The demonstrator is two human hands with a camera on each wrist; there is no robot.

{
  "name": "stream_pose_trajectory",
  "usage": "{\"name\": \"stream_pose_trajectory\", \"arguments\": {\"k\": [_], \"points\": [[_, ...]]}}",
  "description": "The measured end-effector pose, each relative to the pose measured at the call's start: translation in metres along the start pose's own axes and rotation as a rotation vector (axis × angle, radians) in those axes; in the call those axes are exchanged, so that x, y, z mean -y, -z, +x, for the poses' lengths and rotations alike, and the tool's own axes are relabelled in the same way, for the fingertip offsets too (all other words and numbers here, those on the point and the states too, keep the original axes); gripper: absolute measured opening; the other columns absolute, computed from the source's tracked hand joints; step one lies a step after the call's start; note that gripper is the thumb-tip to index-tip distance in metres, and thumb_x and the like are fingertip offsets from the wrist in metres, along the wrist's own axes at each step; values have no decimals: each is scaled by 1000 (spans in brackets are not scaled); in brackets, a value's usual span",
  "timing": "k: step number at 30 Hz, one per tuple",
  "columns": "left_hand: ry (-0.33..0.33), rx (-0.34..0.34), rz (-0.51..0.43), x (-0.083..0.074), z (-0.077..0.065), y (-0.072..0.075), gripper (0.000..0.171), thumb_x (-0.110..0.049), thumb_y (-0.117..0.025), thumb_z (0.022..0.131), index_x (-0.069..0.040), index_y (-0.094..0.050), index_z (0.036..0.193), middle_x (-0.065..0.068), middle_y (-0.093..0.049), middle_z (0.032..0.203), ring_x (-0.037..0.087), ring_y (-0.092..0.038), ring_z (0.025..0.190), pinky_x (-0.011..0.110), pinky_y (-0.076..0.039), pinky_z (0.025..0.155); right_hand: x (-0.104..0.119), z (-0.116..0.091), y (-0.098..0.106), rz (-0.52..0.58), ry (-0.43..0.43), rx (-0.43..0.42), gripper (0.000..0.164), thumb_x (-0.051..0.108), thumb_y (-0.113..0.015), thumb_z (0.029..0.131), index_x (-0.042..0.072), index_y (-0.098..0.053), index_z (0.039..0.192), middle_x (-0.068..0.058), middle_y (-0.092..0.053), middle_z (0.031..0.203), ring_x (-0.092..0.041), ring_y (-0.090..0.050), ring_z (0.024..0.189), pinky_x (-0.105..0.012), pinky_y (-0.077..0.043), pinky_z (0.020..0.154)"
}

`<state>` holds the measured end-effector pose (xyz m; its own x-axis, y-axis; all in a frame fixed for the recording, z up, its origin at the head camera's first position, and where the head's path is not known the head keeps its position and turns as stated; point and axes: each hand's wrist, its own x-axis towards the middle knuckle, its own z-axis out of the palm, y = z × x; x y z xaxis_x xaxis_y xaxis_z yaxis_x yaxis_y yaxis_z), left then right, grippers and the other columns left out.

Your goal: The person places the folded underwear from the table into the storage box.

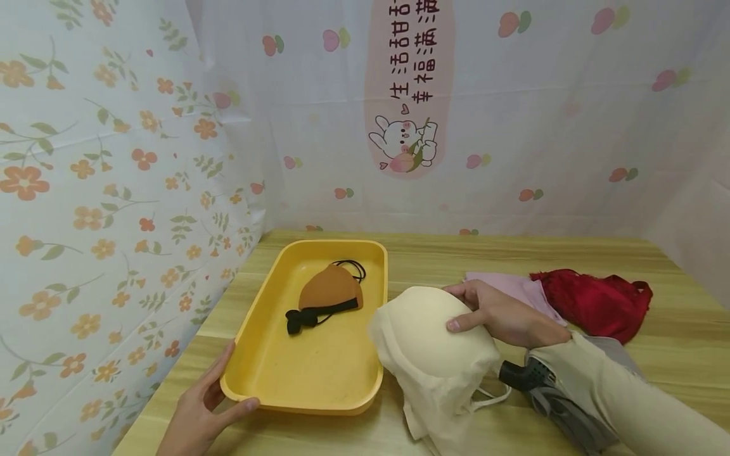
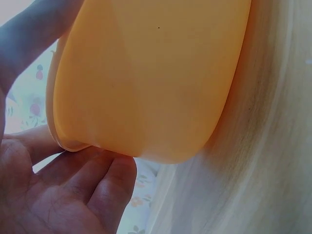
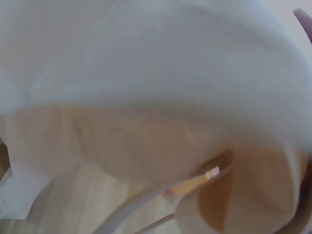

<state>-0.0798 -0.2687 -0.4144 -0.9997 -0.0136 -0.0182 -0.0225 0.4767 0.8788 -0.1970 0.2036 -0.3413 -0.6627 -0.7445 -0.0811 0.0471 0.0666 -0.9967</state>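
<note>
A cream bra (image 1: 439, 342) hangs from my right hand (image 1: 496, 310), which grips its cup between thumb and fingers just right of the tray. Its straps and band droop toward the table; in the right wrist view the pale fabric (image 3: 161, 63) fills most of the picture. My left hand (image 1: 199, 405) holds the near left corner of the yellow tray (image 1: 319, 373), thumb on the front rim and fingers along the side. In the left wrist view, fingers (image 2: 102, 180) curl against the tray's wall (image 2: 151, 87). Inside the tray lies a folded brown bra (image 1: 327, 290) with black straps.
Right of the cream bra, a red lace bra (image 1: 599, 304) and a pink garment (image 1: 513, 291) lie on the wooden table (image 1: 673, 361). A grey garment (image 1: 570, 418) is partly under my right forearm. Patterned cloth walls (image 1: 513, 126) stand behind and at both sides.
</note>
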Motion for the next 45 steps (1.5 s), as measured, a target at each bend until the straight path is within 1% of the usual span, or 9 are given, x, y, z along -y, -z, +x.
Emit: {"name": "stream_pose_trajectory", "arguments": {"k": [7,12,20,24,29,33,39,42,45], "points": [[-13,-1,3,0,-1,2,97,-23,-78,89,-18,-14,163,16,-17,169,-27,-39,116,0,-44,93,21,26,-4,20,-49,-113,62,11,-67,96,1,-39,151,-4,-64,128,-20,-70,109,-38,-62,90],[-22,-1,7,-3,-1,2,96,-23,-77,90,-18,-14,163,16,-18,168,-27,-39,116,0,-43,93,37,44,-6,46,-28,-157,58,13,-64,98,4,-41,151,-3,-66,125,-17,-71,105,-35,-63,89],[-33,3,7,-3,-2,1,95,-22,-76,91,-18,-14,163,18,-19,168,-26,-42,116,1,-44,93,65,71,-7,80,44,-221,52,9,-59,100,4,-43,149,1,-71,111,-13,-73,91,-29,-63,80],[-28,0,4,-2,-2,1,95,-22,-76,91,-19,-14,163,18,-19,168,-26,-42,115,0,-44,93,85,84,-9,106,73,-274,51,7,-59,100,5,-45,149,1,-72,109,-13,-73,88,-29,-64,78],[-21,-4,13,-2,-3,2,95,-23,-76,91,-20,-14,163,19,-19,167,-26,-41,116,0,-43,93,105,100,-12,131,111,-303,48,9,-61,100,8,-49,146,-1,-71,107,-13,-73,86,-29,-64,77],[-21,-3,27,-2,-3,2,96,-24,-76,91,-18,-13,163,19,-19,167,-25,-41,116,0,-43,93,112,116,-12,153,131,-355,48,9,-64,98,11,-52,145,-3,-71,106,-14,-73,85,-30,-64,75],[-14,-3,26,-2,-3,0,96,-25,-76,91,-20,-13,163,18,-19,167,-24,-41,116,0,-43,93,111,143,-15,165,103,-485,50,10,-71,94,10,-56,141,-4,-71,102,-14,-73,80,-31,-65,72],[-26,-2,17,-3,-3,-1,96,-23,-76,91,-20,-13,163,19,-19,167,-24,-41,117,0,-42,94,110,155,-17,160,118,-554,52,11,-73,92,11,-56,141,-7,-68,108,-15,-72,83,-33,-65,74],[-39,-7,25,-1,-2,0,95,-23,-76,91,-20,-14,163,19,-20,167,-21,-43,119,0,-43,94,109,169,-20,166,159,-622,57,11,-76,90,14,-54,143,-12,-66,120,-19,-71,89,-35,-65,78]]}}
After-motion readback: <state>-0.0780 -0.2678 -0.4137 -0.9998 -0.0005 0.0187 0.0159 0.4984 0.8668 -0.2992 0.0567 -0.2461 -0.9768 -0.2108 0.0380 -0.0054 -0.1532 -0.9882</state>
